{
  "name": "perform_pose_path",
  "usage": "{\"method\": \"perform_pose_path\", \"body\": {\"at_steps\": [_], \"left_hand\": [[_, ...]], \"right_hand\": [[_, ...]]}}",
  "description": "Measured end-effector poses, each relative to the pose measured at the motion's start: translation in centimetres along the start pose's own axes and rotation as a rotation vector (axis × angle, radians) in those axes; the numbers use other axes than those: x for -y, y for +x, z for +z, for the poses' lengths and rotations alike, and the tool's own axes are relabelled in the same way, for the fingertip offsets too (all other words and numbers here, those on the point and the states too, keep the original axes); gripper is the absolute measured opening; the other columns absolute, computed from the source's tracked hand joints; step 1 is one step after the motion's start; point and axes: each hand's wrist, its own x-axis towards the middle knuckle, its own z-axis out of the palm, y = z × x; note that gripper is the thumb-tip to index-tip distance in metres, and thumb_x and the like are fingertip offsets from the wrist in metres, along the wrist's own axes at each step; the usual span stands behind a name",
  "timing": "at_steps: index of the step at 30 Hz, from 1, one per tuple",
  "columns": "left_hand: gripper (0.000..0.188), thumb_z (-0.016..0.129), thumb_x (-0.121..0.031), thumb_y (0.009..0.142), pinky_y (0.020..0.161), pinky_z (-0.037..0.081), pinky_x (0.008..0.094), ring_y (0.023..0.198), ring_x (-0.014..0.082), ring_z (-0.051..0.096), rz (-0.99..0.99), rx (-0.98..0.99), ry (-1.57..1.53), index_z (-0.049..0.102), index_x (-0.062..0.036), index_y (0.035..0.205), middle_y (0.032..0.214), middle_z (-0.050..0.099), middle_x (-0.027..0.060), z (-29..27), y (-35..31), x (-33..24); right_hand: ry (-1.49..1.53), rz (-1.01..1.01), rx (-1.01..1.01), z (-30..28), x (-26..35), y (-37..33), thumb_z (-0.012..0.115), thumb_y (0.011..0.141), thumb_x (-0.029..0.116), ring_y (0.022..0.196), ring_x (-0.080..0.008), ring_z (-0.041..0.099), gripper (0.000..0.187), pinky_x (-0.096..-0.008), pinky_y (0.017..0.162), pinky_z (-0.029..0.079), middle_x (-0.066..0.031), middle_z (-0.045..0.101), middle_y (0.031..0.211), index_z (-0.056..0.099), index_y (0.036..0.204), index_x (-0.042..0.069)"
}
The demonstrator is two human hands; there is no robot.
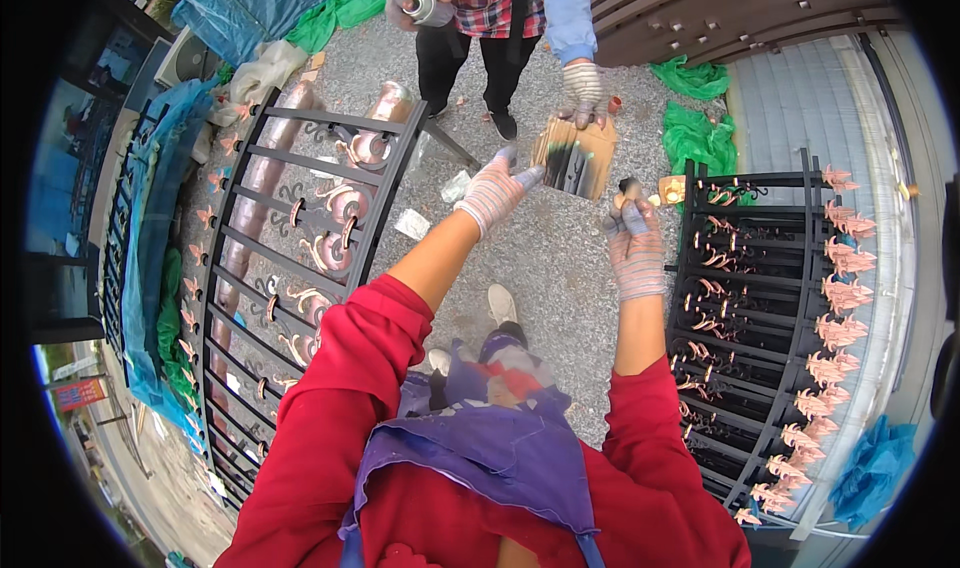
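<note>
I see my left hand (492, 190), in a striped work glove, stretched out toward the upper middle of the frame. Its fingers are drawn together, and the tips touch the left edge of a piece of cardboard (578, 158) smeared with dark paint. Whether they actually pinch that edge I cannot tell.

My right hand (634, 243), gloved the same way, sits just right of centre, below and right of the cardboard. It is closed around a small brush (630, 188) whose dark tip pokes up above the fingers, close to the cardboard's lower right corner.

The cardboard hangs over the gravel ground (545, 253), gripped at its top right by another person's gloved hand (583, 88). That person stands at the top centre in a plaid shirt with blue sleeves, and their other hand (410, 0) holds a spray can (422, 6) at the top of the frame.

A black iron gate panel (290, 268) with copper-coloured scrolls lies along the left side. A second panel (765, 338), with copper spear tips along its right edge, fills the right side, just beside my right forearm. Green plastic sheets (700, 133) lie crumpled at the upper right, and a blue tarp (240, 8) sits at the upper left.
</note>
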Motion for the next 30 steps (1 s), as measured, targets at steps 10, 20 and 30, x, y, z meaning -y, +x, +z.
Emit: {"method": "perform_pose_path", "body": {"at_steps": [10, 20, 30], "left_hand": [[0.034, 0.052, -0.012, 0.095, 0.078, 0.057, 0.0388, 0.097, 0.028, 0.064, 0.456, 0.168, 0.195, 0.053, -0.0028, 0.128, 0.11, 0.063, 0.015, 0.3, 1.2, 2.4], [0.062, 0.055, -0.004, 0.083, 0.074, 0.05, 0.043, 0.081, 0.0386, 0.063, 0.045, -0.16, 0.013, 0.04, -0.004, 0.143, 0.087, 0.064, 0.0223, 2.8, -3.0, 3.5], [0.056, 0.055, 0.0, 0.087, 0.068, 0.049, 0.0419, 0.072, 0.0351, 0.06, -0.057, -0.426, -0.197, 0.041, -0.0039, 0.141, 0.081, 0.062, 0.0191, -1.4, -7.4, 5.1]], "right_hand": [[-0.596, -0.054, 0.008, 0.4, 2.1, 2.7, 0.063, 0.091, 0.003, 0.087, -0.009, 0.06, 0.02, -0.0272, 0.076, 0.05, -0.003, 0.065, 0.099, 0.062, 0.111, 0.006], [-1.426, -0.41, 0.327, 8.5, -0.1, 2.0, 0.067, 0.087, 0.008, 0.08, -0.0241, 0.064, 0.022, -0.0349, 0.075, 0.051, -0.0112, 0.067, 0.097, 0.066, 0.109, 0.005], [-1.491, -0.417, 0.641, 13.9, -3.3, -2.0, 0.067, 0.085, 0.003, 0.086, -0.0312, 0.063, 0.019, -0.0399, 0.079, 0.05, -0.0116, 0.067, 0.093, 0.067, 0.104, 0.007]]}}
